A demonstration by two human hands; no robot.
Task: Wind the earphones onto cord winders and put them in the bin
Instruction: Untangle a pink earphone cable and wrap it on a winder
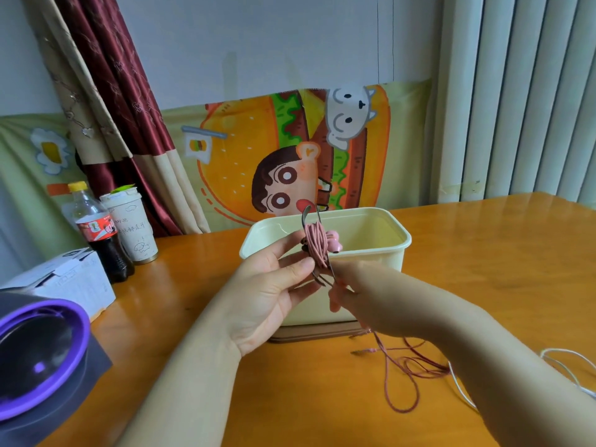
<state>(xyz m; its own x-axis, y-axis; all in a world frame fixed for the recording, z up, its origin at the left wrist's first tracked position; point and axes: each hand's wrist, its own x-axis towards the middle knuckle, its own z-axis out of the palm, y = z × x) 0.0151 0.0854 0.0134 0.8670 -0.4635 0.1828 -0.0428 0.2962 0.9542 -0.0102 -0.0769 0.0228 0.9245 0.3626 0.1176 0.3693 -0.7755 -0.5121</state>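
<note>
Holding a dark cord winder [317,253] upright in front of the bin [371,264], the left hand [274,285] pinches it between thumb and fingers [298,264], palm turned toward the camera. The head view shows many turns of pink earphone cord [401,375] wrapped round the winder's middle. The two pink earbuds [333,241] sit against its right side, just above the bin's front rim. The winder's curved tips stick out above and below the wrapped part.

The right hand [358,291] is just beside the winder's lower end and is seen from the back. Its fingers are curled in and closed on the cord, though the exact grip is hidden by the hand itself. From under this hand the unwound length drops to the tabletop [483,253] and lies there in loose loops to the right of the bin. A thin white cable [561,358] lies near those loops, partly behind the right forearm.

The bin is a cream rectangular tub with a brown base, standing open at the middle of the orange wooden tabletop. At far left stand a cola bottle [100,233] and a paper cup [132,227], side by side. In front of them are a white box [64,282] and a dark, purple-rimmed round object [38,350]. Behind the tabletop hang a cartoon burger cloth [290,156] and a red curtain [122,108].
</note>
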